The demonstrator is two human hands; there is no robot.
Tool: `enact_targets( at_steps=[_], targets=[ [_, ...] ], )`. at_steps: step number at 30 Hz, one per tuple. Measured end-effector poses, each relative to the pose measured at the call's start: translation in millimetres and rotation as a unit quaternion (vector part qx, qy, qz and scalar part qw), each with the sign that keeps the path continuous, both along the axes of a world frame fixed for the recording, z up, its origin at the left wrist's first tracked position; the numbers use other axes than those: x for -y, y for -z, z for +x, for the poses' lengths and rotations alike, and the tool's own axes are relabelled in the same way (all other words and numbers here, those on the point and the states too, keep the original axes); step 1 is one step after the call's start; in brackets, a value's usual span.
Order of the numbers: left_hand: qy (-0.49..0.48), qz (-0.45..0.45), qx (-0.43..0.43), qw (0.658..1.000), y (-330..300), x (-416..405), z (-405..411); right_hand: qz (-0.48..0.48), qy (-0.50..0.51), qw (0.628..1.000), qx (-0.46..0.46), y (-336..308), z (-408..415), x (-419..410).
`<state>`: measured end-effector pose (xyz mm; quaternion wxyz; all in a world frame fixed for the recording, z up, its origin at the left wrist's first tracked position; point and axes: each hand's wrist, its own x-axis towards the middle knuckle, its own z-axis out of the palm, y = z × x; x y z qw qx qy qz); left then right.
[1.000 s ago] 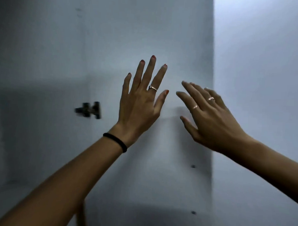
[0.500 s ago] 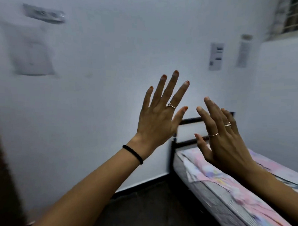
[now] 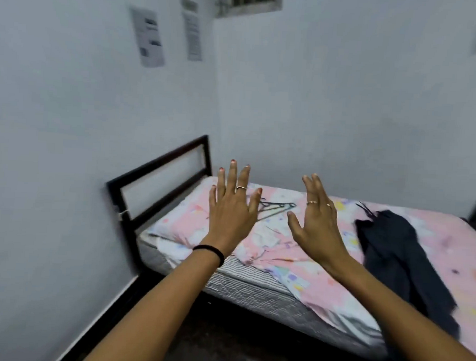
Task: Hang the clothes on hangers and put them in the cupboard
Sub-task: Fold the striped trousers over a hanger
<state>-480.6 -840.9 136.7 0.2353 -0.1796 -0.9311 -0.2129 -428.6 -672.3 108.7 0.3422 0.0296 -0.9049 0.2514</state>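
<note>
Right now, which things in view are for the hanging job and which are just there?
Job: hangers on the bed; dark garment on the bed; left hand and right hand, both holding nothing.
Just there: bed; pink sheet; wall papers; window.

I stand in a small, plain bedroom: a single bed with a dark metal-framed headboard [image 3: 160, 177] and a pink patterned sheet [image 3: 323, 255] sits in the corner of bare white walls [image 3: 344, 103], with two printed paper notices [image 3: 147, 37] and a small barred window [image 3: 250, 0] high up.
</note>
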Motion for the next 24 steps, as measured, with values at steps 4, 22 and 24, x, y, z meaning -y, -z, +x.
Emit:
enact_targets(
  at_steps=[4, 22, 24],
  targets=[
    [0.027, -0.064, 0.072, 0.995, 52, -3, -59, -0.020, 0.103, 0.992, 0.077, 24, -26, -46],
    [0.297, -0.253, 0.228, 0.892, 164, -214, -164, 0.043, 0.211, 0.906, 0.363, 160, -89, -195],
    [0.306, -0.275, 0.233, 0.881, 179, -255, -186, 0.031, 0.217, 0.899, 0.380, 180, -111, -237]
  ],
)
